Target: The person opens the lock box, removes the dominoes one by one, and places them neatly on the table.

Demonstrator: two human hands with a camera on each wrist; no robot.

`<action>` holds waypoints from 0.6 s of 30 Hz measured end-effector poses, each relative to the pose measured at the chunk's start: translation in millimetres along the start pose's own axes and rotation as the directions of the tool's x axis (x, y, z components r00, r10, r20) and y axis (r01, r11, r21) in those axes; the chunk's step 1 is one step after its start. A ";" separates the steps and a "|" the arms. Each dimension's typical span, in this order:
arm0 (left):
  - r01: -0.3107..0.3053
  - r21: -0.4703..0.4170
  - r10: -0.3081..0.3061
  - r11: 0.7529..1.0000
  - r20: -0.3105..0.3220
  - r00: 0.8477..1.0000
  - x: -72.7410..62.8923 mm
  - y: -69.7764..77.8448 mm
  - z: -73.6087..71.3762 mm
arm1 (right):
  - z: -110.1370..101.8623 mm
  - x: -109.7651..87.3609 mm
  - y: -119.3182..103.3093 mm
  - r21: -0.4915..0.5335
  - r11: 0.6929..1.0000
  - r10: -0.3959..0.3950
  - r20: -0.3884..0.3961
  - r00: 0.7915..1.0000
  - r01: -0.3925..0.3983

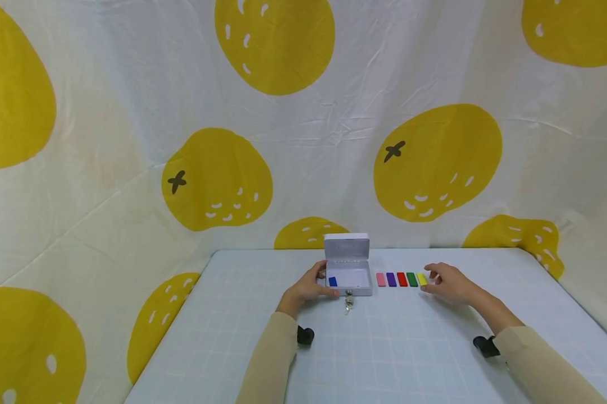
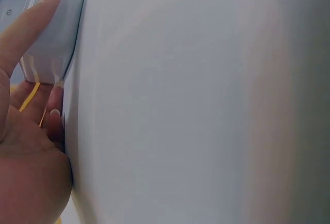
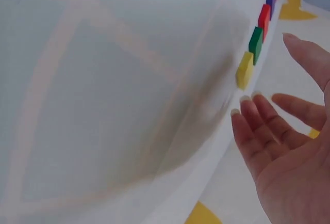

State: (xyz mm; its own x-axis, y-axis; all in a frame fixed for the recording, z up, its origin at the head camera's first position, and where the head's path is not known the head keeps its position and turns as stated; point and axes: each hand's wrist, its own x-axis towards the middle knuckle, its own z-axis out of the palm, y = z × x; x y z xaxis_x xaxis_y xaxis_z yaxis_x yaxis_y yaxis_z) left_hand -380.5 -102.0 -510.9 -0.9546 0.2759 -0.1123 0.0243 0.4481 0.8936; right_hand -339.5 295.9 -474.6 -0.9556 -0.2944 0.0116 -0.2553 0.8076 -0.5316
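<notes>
A small white metal cash box [image 1: 348, 291] stands on the table with its lid raised, a blue block [image 1: 332, 281] lying at the left inside it. My left hand [image 1: 309, 285] grips the box's left end, thumb along the front wall and the other fingers at the side. In the left wrist view, the thumb [image 2: 31, 25] lies against the box [image 2: 62, 33]. To the box's right runs a row of blocks: pink [image 1: 381, 279], purple [image 1: 391, 279], red [image 1: 402, 279], green [image 1: 412, 279] and yellow [image 1: 422, 279]. Beside the yellow block, my right hand [image 1: 447, 283] hovers with fingers apart, holding nothing.
Keys [image 1: 349, 302] hang from the lock at the box's front. A pale checked cloth covers the table [image 1: 384, 359]. Behind it hangs a white curtain [image 1: 323, 123] with large yellow fruit shapes.
</notes>
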 end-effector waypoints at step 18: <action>0.000 0.005 0.000 1.000 -0.004 1.000 -4.3 4.0 0.0 | 7.1 4.4 -24.8 0.023 0.998 -0.050 -0.037 0.998 0.051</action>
State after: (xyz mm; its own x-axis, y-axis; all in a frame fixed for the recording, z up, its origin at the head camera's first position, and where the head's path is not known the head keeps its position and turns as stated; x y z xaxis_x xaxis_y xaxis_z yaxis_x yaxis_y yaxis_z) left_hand -376.3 -101.5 -506.9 -0.9558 0.2722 -0.1108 0.0255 0.4526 0.8914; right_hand -336.4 270.9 -467.3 -0.9465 -0.3152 0.0696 -0.3000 0.7795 -0.5499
